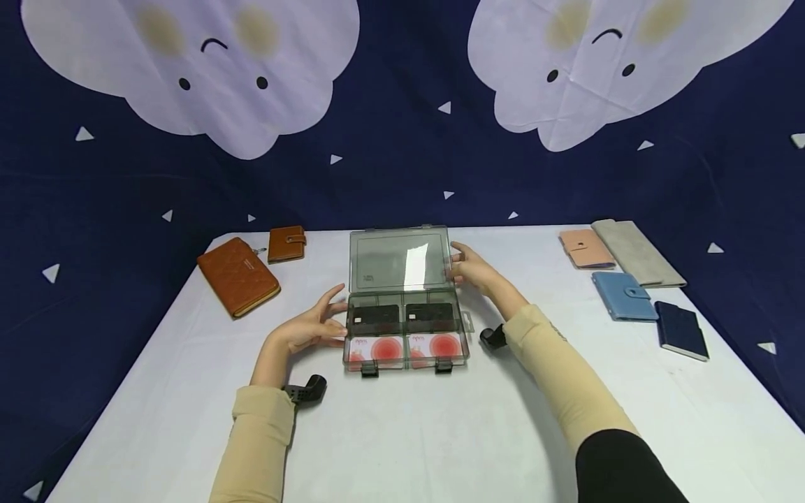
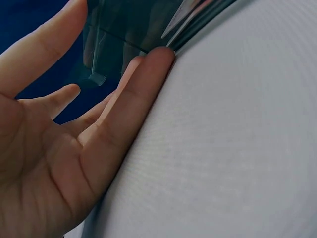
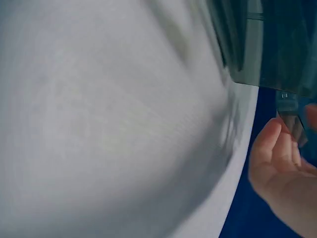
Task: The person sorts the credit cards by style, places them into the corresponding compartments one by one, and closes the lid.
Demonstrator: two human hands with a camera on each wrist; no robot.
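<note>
A clear grey plastic storage box (image 1: 404,328) lies with its lid (image 1: 399,262) raised at the back. In its front compartments are red-and-white cards (image 1: 385,347); dark cards (image 1: 376,319) with small chip squares lie in the rear ones. My left hand (image 1: 314,326) is at the box's left side, its fingers mostly straight; in the left wrist view a fingertip (image 2: 161,54) touches the box edge. My right hand (image 1: 474,269) holds the lid's right edge, with fingers (image 3: 270,139) curled at it in the right wrist view and the thumb mostly cut off.
On the left lie a brown zip wallet (image 1: 239,277) and a small brown card holder (image 1: 286,244). At right are a pink card holder (image 1: 587,249), a grey pouch (image 1: 638,253), a blue card holder (image 1: 624,296) and a dark navy notebook (image 1: 681,330). A white cloth covers the table (image 1: 402,440).
</note>
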